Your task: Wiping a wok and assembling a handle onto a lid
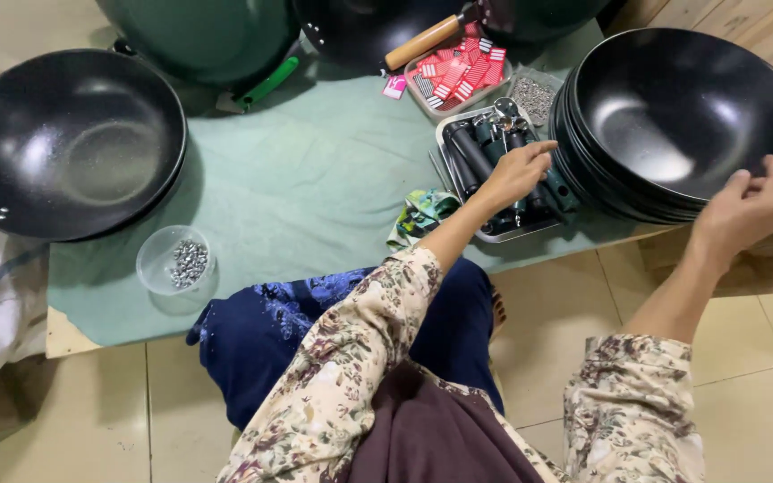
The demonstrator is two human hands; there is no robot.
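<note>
My left hand (pixel 518 173) reaches into a metal tray (pixel 447 123) of dark handle pieces (pixel 474 148), fingers curled down onto them; whether it grips one I cannot tell. My right hand (pixel 749 207) grasps the near rim of the top pan in a stack of black woks (pixel 686 116) at the right. Both arms wear floral sleeves.
A single black wok (pixel 69 143) sits at the left on the green cloth (pixel 297 179). A clear cup of small metal rivets (pixel 176 261) stands near the front edge. Behind are a tray of red tags (pixel 458 72), a screw tray (pixel 534 94), a wooden-handled wok (pixel 422 40) and green pans (pixel 199 36).
</note>
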